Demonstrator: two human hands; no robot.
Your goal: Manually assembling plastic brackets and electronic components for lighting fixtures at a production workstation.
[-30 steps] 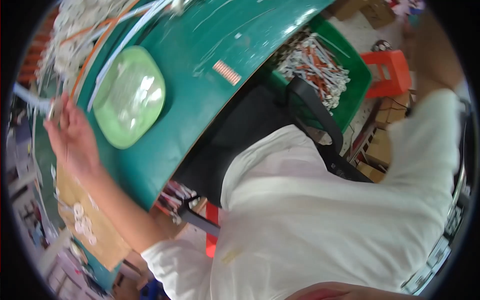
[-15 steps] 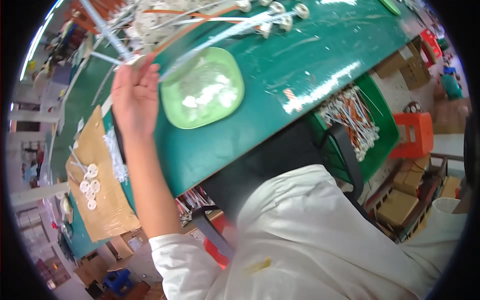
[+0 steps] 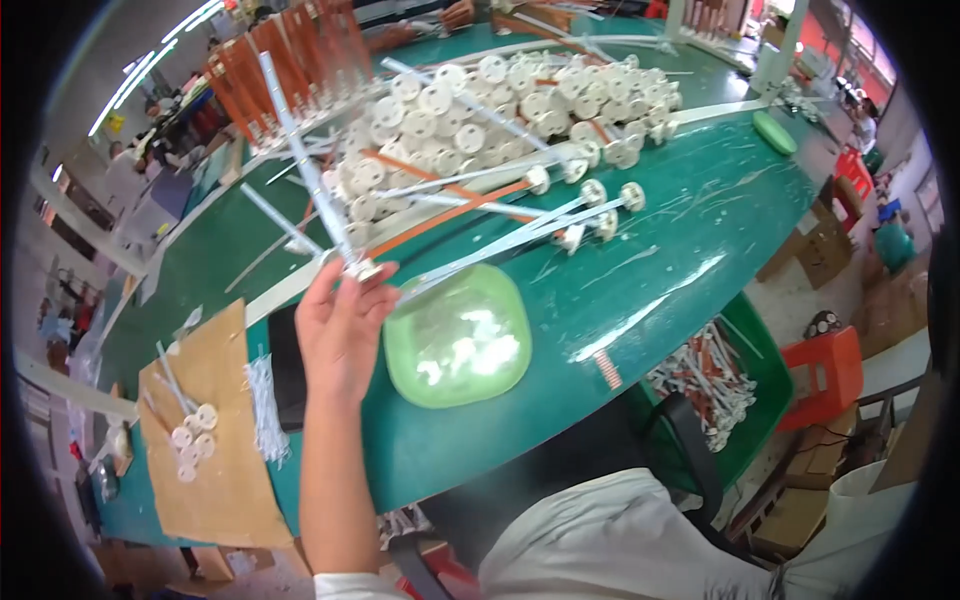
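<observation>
My left hand (image 3: 345, 325) is raised over the near left part of the green table, palm turned up. Its fingers are closed around the white round base (image 3: 366, 270) of a long pale strip (image 3: 300, 150), which leans up and away to the left. Just right of the hand is a light green plastic dish (image 3: 460, 345) with shiny clear contents too small to make out. Several pale strips with round white ends (image 3: 540, 228) lie beyond the dish. My right hand is out of view.
A heap of white round discs (image 3: 440, 110) covers the far middle, beside upright orange strips (image 3: 270, 80). Cardboard (image 3: 215, 500) bearing more discs lies left. A green crate (image 3: 770, 375) of strips stands right, near an orange stool (image 3: 835, 375). Another person's hand (image 3: 457, 14) shows at the far edge.
The view has tilted up, bringing the whole disc heap and the far table edge into sight. My left hand, still holding the strip's base, appears lower and farther right in the picture.
</observation>
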